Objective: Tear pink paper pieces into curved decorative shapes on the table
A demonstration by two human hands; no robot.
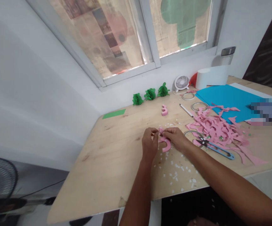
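Observation:
Near the middle of the wooden table (112, 150), my left hand (150, 140) and my right hand (174, 137) meet with bent, closed fingers. Between their fingertips they pinch a small pink paper piece (160, 129). Just below it, a curved pink paper shape (166, 145) extends down between my hands; whether the two are joined I cannot tell. Beyond my hands lies another curved pink shape (164, 110). Small white paper bits (174, 174) are scattered around and in front of my hands.
Pink scraps (220, 127), blue snips (220, 150), tape rolls (200, 107) and a white pen (186, 110) are at right, beside blue sheets (234, 97). Green paper figures (150, 94) and a small fan (182, 83) stand by the wall; a green strip (114, 114) lies back left.

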